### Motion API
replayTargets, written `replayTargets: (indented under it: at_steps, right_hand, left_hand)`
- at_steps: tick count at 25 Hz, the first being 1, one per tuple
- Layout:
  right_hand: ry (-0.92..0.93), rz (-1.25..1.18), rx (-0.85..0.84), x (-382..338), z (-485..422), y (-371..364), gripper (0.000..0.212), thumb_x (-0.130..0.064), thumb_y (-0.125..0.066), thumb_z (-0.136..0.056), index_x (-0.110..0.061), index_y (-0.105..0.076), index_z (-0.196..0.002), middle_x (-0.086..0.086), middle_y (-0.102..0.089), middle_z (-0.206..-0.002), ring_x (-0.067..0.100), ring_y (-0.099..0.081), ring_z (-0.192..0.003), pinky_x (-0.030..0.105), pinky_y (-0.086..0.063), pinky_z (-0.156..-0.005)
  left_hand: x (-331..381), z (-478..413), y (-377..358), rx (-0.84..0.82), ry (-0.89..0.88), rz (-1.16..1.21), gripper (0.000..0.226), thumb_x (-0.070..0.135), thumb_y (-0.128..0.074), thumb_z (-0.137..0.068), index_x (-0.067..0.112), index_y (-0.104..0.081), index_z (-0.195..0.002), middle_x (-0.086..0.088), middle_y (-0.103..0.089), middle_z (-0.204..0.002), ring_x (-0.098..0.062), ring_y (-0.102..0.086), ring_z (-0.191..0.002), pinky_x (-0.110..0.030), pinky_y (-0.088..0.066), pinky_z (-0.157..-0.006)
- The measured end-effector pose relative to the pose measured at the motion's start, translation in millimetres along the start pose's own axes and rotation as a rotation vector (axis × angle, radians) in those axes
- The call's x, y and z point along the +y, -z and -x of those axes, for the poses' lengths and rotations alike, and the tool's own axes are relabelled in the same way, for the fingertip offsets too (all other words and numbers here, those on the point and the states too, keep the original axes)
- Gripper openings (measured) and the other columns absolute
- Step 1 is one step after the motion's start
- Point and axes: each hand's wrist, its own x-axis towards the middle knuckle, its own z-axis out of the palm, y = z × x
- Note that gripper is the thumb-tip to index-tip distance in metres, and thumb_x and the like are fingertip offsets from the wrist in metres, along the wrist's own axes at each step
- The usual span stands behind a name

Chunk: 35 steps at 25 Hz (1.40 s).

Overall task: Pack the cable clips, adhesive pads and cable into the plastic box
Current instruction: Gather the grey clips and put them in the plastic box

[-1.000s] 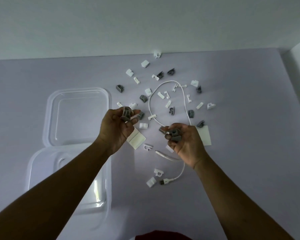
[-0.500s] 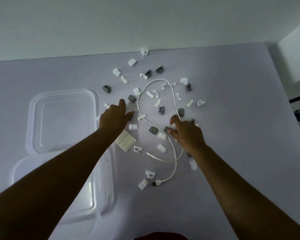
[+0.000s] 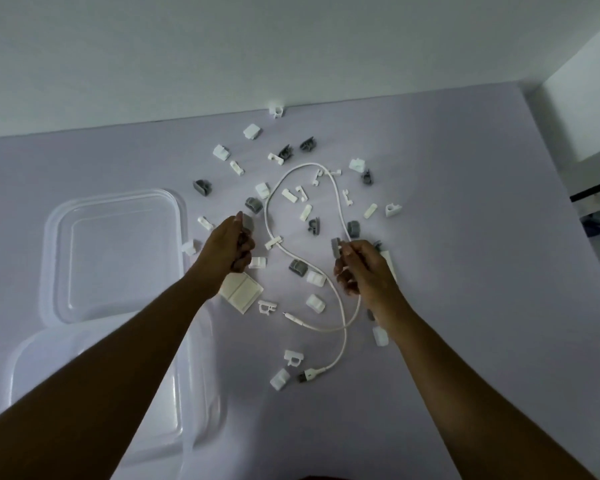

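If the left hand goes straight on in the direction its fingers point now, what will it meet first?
The left hand, its grip on a grey clip, points away from the person. Straight ahead the first thing is probably another grey clip. Hand height above the table is unclear, so it might pass over.

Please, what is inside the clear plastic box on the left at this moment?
The plastic box looks empty: no clips, pads or cable show through it. Its near edge is overlapped by the lid and the left arm, so that strip cannot be checked.

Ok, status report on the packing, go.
Left hand pinching a grey clip; right hand pinching another grey clip. Plastic box open, nothing packed. Cable loose among scattered clips.
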Motion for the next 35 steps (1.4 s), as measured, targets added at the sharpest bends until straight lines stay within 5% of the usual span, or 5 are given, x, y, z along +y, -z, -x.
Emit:
replayTargets:
  at_steps: [8,17,23,31,35]
  right_hand:
    - [-0.138,-0.773,-0.136,-15.9,15.8,18.1,0.01,-0.019,-0.059,-0.082,-0.017,-0.066,-0.074,0.01,-0.074,-0.091,0.02,-0.073,-0.074,0.016,-0.05,-0.045]
    - [-0.048,-0.391,-0.162,-48.1,-32.6,48.1,0.014,-0.024,-0.06,-0.09,-0.018,-0.054,-0.079,0.002,-0.057,-0.068,0.012,-0.054,-0.052,0.019,-0.039,-0.042]
    - [0.178,1.157,0.113,-34.1,-54.1,40.5,0.034,-0.044,-0.048,-0.096,-0.01,-0.053,-0.102,0.011,-0.066,-0.086,0.028,-0.064,-0.077,0.031,-0.047,-0.064]
    - [0.198,1.546,0.134,-32.1,-67.5,19.9,0.029,-0.029,-0.04,-0.1,-0.007,-0.057,-0.108,0.012,-0.069,-0.097,0.03,-0.067,-0.087,0.028,-0.039,-0.065]
    - [0.123,0.835,0.155,-37.9,-54.5,30.8,0.031,-0.032,-0.049,-0.097,-0.004,-0.063,-0.094,0.006,-0.062,-0.074,0.023,-0.06,-0.067,0.032,-0.048,-0.062]
  left_hand:
    - [13.1,31.6,-29.0,-0.508,0.127,0.653,0.032,0.027,-0.047,-0.082,0.006,-0.064,-0.066,-0.008,-0.066,-0.079,-0.011,-0.051,-0.046,-0.01,-0.033,-0.027]
    - [2.2,14.7,-49.9,-0.053,-0.009,-0.594,0.038,0.054,-0.052,-0.09,0.017,-0.061,-0.085,0.001,-0.06,-0.071,-0.016,-0.055,-0.06,-0.021,-0.041,-0.051]
    - [-14.5,11.5,-77.2,0.009,-0.297,-1.39,0.05,0.058,-0.049,-0.089,0.02,-0.04,-0.122,-0.007,-0.068,-0.103,-0.026,-0.066,-0.084,-0.031,-0.046,-0.064]
    - [-29.5,10.1,-80.6,0.055,-0.406,-1.401,0.03,0.04,-0.038,-0.1,0.017,-0.041,-0.118,-0.006,-0.068,-0.094,-0.025,-0.067,-0.079,-0.03,-0.042,-0.062]
    - [-31.4,17.0,-62.7,0.034,-0.235,-0.742,0.014,0.026,-0.047,-0.099,0.017,-0.047,-0.11,-0.008,-0.065,-0.077,-0.024,-0.063,-0.068,-0.028,-0.053,-0.059]
